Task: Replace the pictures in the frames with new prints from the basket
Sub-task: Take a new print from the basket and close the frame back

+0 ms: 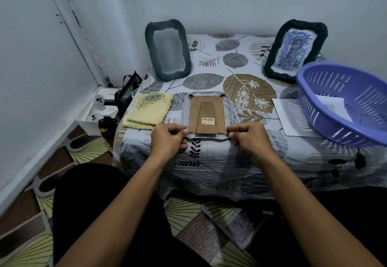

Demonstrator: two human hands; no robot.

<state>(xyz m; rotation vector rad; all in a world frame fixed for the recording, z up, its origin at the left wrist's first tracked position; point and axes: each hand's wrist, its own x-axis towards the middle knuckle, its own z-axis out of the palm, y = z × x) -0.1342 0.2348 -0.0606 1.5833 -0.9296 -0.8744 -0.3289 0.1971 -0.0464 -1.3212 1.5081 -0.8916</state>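
While you look down through the head camera, your left hand [168,139] and right hand [248,139] sit at the two near corners of the face-down frame [207,116]. Its brown backing board [206,109] is turned up, barcode sticker showing. Both sets of fingers are curled tight and appear to pinch at the lower edge of the frame, probably working the small retaining tabs, though the tabs themselves are too small to make out.

The frame lies on the leaf-patterned cloth [209,162], between a yellow knitted cloth [148,107] on your left and the purple basket [345,101] on your right. The basket is tilted, with a paper [333,105] inside it and another sheet [291,118] lying partly beneath it. Two dark frames stand upright at the back: the left standing frame [167,50] looks empty, while the right standing frame [296,50] shows a blue scribble.

Mind your grip here. If you pry unevenly, the backing may flex and crease, or a tab could snap. The frame may also slide toward the table edge if you pull it nearer, since the cloth looks loose and wrinkled there.
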